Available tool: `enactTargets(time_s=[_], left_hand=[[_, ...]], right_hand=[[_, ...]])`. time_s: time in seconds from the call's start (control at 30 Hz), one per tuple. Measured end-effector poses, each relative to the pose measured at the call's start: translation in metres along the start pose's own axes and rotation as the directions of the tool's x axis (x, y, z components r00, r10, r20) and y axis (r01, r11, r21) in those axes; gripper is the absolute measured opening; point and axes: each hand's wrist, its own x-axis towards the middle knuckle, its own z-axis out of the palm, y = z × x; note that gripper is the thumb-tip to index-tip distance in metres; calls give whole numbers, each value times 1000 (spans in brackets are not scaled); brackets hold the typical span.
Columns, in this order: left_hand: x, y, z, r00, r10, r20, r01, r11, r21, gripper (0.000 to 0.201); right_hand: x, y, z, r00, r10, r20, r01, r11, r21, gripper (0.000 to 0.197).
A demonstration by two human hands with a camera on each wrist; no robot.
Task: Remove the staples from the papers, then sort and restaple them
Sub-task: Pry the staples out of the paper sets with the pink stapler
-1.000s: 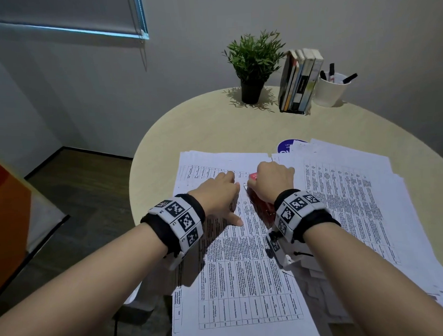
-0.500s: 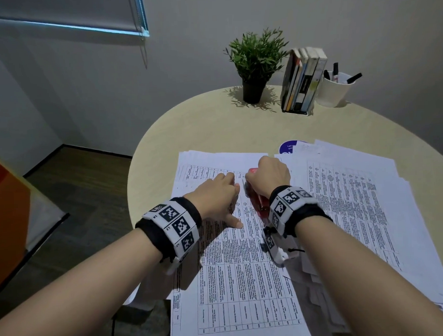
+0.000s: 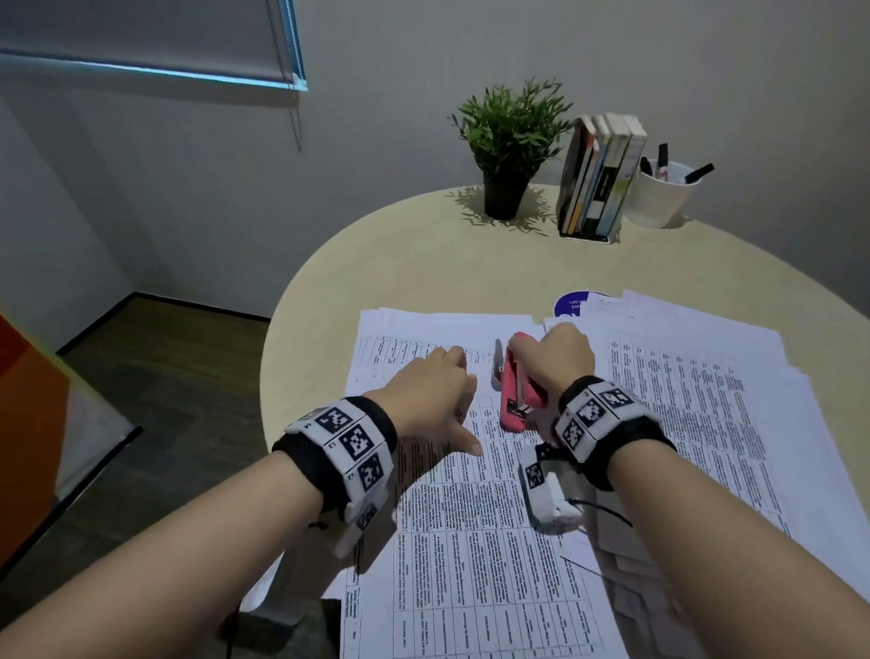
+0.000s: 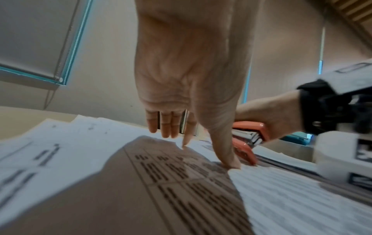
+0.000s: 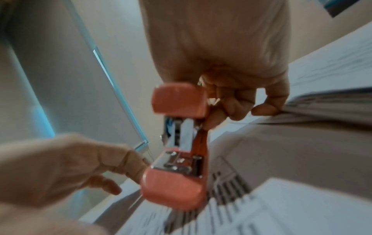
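Observation:
A printed sheaf of table-filled papers [image 3: 480, 549] lies in front of me on the round table [image 3: 421, 260]. My left hand [image 3: 435, 393] presses flat on its upper part, with fingers straight and thumb tip [image 4: 231, 162] on the sheet. My right hand [image 3: 555, 359] grips a pink stapler [image 3: 516, 395] near the top right corner of the sheaf. The stapler [image 5: 177, 143] has its top arm hinged up from its base, which shows its metal parts. A second, thicker spread of papers [image 3: 696, 394] lies to the right.
At the back of the table stand a potted plant [image 3: 510, 144], a row of books [image 3: 600, 175] and a white cup of markers [image 3: 665, 193]. A blue round sticker [image 3: 572, 304] peeks out from under the papers. The table edge and floor lie to the left.
My right hand has lifted and drawn back slightly, so the stapler's pink body and its raised top arm now show. My left hand stays pressed on the papers.

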Motion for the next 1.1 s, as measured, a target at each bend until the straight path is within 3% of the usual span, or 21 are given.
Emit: enactTargets(time_s=[0.1,0.17,0.23,0.37,0.47,0.7,0.8,0.87,0.93,1.0,1.03,1.07,1.1], left_hand=[[12,-8,-6,990,-109,-93,103,992,-69,70],[21,-11,-11,983,-173,-62,162,975,-151,91],[27,-10,-16,979,-206,-2,200,953,-229,87],[32,-6,-18,975,-220,9,213,933,-291,46],[32,-9,-17,974,-226,-22,206,919,-336,30],[17,-27,-45,961,-232,-151,115,830,-546,14],[13,-35,-62,931,-283,-232,77,772,-631,17],[13,-42,-76,850,-332,-410,13,790,-613,17],[14,-50,-90,672,-372,-640,-35,848,-529,28],[14,-58,-100,493,-387,-779,-25,889,-458,33],[14,-60,-102,442,-401,-802,-9,893,-451,33],[14,-63,-101,428,-415,-803,13,891,-454,34],[15,-65,-99,450,-429,-783,39,886,-463,34]], right_hand=[[-8,9,-14,997,47,65,-67,929,364,37],[-11,12,-29,995,17,98,-62,878,475,41],[-13,15,-47,994,-41,102,-19,849,528,42],[-10,27,-66,983,-109,146,22,867,498,46],[-12,38,-65,964,-122,234,-3,882,472,61],[-32,30,-51,866,-212,453,18,919,394,44],[-41,15,-41,850,-259,459,59,912,406,44],[-44,-1,-37,873,-308,377,109,878,466,49],[-44,-18,-43,908,-322,269,140,838,528,53],[-42,-32,-58,935,-297,193,128,792,597,48],[-40,-36,-68,947,-275,165,117,776,620,45],[-35,-37,-79,958,-252,137,112,770,628,43],[-29,-33,-90,969,-221,112,106,777,620,42]])
